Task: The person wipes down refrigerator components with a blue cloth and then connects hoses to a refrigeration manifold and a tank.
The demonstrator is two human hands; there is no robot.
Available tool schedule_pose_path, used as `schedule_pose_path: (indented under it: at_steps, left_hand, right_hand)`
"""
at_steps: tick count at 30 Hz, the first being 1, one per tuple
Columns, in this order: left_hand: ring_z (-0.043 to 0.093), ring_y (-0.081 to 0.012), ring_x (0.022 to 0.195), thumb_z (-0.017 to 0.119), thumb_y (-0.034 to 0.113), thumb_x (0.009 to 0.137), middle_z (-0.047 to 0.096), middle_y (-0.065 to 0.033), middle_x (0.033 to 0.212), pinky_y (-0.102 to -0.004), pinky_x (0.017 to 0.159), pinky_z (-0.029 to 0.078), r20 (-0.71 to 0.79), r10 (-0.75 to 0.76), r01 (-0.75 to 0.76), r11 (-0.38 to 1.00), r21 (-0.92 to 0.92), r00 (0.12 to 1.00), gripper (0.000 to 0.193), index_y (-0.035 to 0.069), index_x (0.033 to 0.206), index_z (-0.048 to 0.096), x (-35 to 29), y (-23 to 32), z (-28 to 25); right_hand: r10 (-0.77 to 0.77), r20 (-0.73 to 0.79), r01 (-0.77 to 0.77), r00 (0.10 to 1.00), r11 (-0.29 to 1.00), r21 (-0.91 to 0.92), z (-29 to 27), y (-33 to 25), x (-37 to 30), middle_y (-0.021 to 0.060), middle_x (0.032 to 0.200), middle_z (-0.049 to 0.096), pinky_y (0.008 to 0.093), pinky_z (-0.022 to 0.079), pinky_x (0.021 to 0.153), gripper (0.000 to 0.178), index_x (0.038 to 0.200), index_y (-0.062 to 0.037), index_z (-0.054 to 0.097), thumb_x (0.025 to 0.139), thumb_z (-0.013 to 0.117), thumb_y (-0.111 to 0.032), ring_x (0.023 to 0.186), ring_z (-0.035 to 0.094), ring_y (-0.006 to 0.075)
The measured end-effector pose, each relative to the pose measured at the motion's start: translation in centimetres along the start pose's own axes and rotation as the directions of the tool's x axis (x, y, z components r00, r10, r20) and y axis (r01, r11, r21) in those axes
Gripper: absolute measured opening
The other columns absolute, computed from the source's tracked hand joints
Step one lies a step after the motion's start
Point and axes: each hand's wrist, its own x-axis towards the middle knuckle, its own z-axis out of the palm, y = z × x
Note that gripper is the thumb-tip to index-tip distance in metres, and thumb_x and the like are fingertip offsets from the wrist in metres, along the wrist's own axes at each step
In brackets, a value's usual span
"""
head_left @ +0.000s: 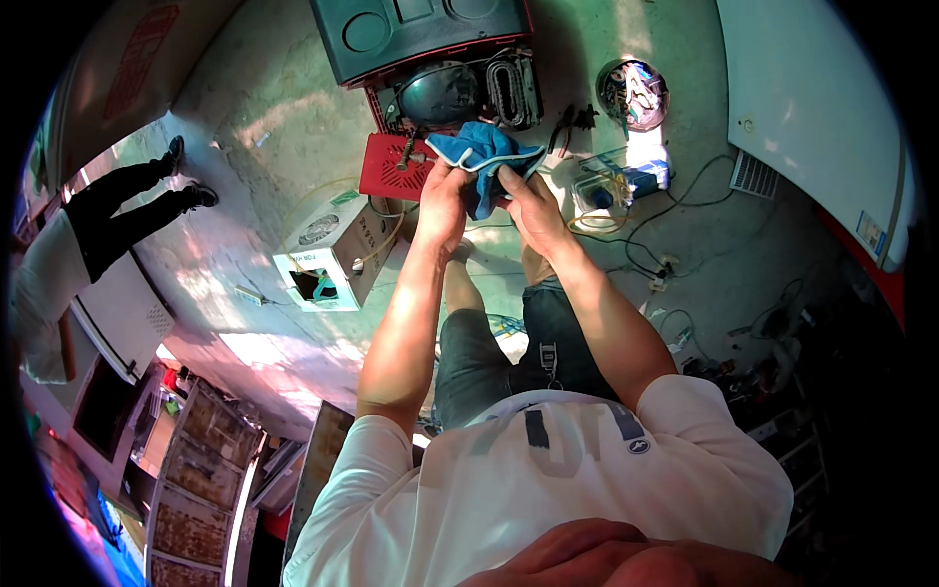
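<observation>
A blue cloth with white edging [481,147] is bunched between my two hands. My left hand [445,205] has its fingers closed on the cloth's left side. On the other side, my right hand [533,207] pinches it with the thumb on top. Just beyond the cloth stands a machine with a dark green lid [416,39], a black dome-shaped part [438,95] and a coiled hose [506,91] inside. A red vented panel [389,168] with a brass fitting [406,154] lies beside my left hand. My fingertips are partly hidden by the folds.
An open cardboard box [337,256] sits left of my arms. To the right are a round tub of small items [634,95], a clear container [600,191] and loose cables [641,256]. A large white appliance [822,108] stands at right. Another person's legs [122,210] are at far left.
</observation>
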Motion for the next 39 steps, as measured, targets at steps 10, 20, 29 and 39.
schedule_pose_path:
  at_steps: [10, 20, 29, 39]
  left_hand:
    - [0.062, -0.0152, 0.104, 0.054, 0.002, 0.099, 0.062, -0.0074, 0.114, -0.0311, 0.092, 0.051, 0.049, 0.147, -0.155, 0.937, 0.314, 0.988, 0.030, 0.000, 0.129, 0.052, -1.4, -3.7, -0.2]
    - [0.066, -0.0167, 0.091, 0.057, 0.007, 0.095, 0.067, -0.0103, 0.098, -0.0308, 0.082, 0.053, -0.091, -0.047, 0.084, 0.880, 0.468, 0.995, 0.027, -0.002, 0.121, 0.058, -12.6, -18.6, -20.0]
    - [0.067, -0.0402, 0.097, 0.064, 0.022, 0.089, 0.069, -0.0252, 0.103, -0.0445, 0.089, 0.054, -0.285, -0.008, 0.261, 0.425, 0.867, 0.959, 0.042, -0.004, 0.122, 0.060, -21.6, -23.9, -29.9]
    - [0.053, -0.0450, 0.124, 0.064, 0.046, 0.093, 0.052, -0.0251, 0.136, -0.0559, 0.103, 0.044, -0.454, -0.093, 0.461, 0.285, 0.841, 0.886, 0.063, 0.005, 0.138, 0.050, -21.3, -25.0, -25.5]
  right_hand:
    - [-0.590, 0.151, 0.277, 0.793, 0.129, -0.952, -0.8, -2.2, 8.0, 0.0167, 0.117, 0.055, 0.0475, 0.046, 0.095, 0.050, 0.128, -0.0070, 0.061, 0.083, 0.079, -0.021, 0.110, 0.055, 0.0382]
    - [-0.564, 0.340, 0.365, 0.753, -0.073, -0.928, 4.7, -1.8, 8.8, 0.0138, 0.132, 0.051, 0.0472, 0.043, 0.104, 0.069, 0.138, -0.0200, 0.055, 0.076, 0.081, -0.011, 0.122, 0.049, 0.0361]
    - [-0.336, 0.503, 0.440, 0.797, -0.248, -0.863, 4.5, 3.7, 12.5, 0.0239, 0.154, 0.033, 0.0537, 0.033, 0.117, 0.085, 0.152, -0.0184, 0.038, 0.079, 0.079, -0.009, 0.145, 0.029, 0.0462]
    - [-0.355, 0.491, 0.428, 0.795, -0.245, -0.870, 5.3, 4.5, 11.9, 0.0230, 0.152, 0.036, 0.0509, 0.036, 0.117, 0.077, 0.149, -0.0177, 0.043, 0.080, 0.071, 0.002, 0.143, 0.033, 0.0452]
